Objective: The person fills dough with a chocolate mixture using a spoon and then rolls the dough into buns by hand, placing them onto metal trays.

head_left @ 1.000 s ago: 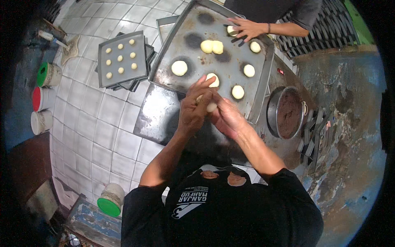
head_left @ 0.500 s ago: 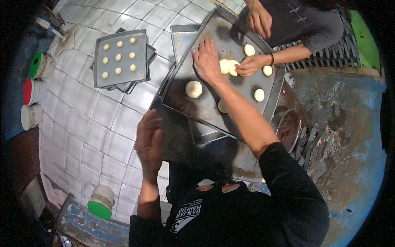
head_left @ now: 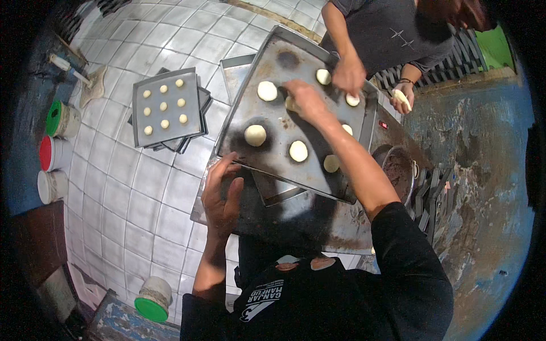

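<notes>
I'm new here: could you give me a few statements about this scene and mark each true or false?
1. The right hand is over the large tray. True.
2. The left hand holds a dough ball. False: the left hand shows no dough in it.
3. The small tray bears nine dough balls. True.
4. The tub at lower left has a red lid. False: its lid is green.
5. One co-worker's hand holds dough. True.
</notes>
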Available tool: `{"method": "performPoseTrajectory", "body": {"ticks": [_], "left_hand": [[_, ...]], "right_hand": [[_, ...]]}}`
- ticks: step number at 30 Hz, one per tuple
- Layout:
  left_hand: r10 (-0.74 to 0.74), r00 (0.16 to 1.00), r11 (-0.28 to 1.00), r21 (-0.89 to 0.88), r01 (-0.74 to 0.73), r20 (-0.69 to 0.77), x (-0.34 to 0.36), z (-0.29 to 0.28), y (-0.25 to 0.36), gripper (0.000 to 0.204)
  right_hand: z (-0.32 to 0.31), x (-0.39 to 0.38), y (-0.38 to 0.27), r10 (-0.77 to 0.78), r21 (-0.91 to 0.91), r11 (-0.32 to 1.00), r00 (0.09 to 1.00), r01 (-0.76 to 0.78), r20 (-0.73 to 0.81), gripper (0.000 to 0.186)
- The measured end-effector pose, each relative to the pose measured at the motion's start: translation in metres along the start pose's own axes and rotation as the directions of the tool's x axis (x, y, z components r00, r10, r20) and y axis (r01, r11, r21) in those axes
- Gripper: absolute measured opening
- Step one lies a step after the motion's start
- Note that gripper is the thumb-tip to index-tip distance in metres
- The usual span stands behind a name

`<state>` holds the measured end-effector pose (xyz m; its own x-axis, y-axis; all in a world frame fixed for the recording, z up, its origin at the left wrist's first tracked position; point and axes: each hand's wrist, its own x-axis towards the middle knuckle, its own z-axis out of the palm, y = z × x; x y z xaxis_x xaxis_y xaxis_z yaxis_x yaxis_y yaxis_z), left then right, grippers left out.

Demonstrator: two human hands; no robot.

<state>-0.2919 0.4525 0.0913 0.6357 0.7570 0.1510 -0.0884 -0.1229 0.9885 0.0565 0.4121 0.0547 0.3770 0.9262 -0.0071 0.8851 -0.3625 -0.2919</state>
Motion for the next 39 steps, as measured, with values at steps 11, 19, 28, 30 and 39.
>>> {"method": "performPoseTrajectory", "body": {"ticks": [11,19,28,30,39], "left_hand": [[-0.142,0.972,0.929,-0.315,0.195,0.186,-0.056,0.142,0.010,0.036],[-0.314,0.921,0.844,-0.375,0.383,0.232,-0.191,0.254,0.045,0.038],[-0.585,0.649,0.677,-0.148,0.721,0.487,-0.346,0.299,-0.009,0.041],[-0.621,0.529,0.710,0.129,0.692,0.579,-0.379,0.295,-0.037,0.035],[-0.480,0.534,0.735,-0.013,0.678,0.696,-0.391,0.317,-0.018,0.028]], "right_hand": [[-0.074,-0.225,-0.104,0.147,0.401,0.916,0.953,-0.029,-0.266,0.030],[-0.057,-0.444,-0.105,0.659,0.749,0.516,0.751,-0.416,-0.037,0.027],[-0.010,-0.632,-0.092,0.820,0.970,0.241,0.536,-0.005,-0.201,0.024],[0.036,-0.663,-0.085,0.732,0.769,0.564,0.614,-0.302,-0.295,0.022],[0.062,-0.665,0.051,0.847,0.825,0.372,0.519,-0.425,-0.115,0.026]]}}
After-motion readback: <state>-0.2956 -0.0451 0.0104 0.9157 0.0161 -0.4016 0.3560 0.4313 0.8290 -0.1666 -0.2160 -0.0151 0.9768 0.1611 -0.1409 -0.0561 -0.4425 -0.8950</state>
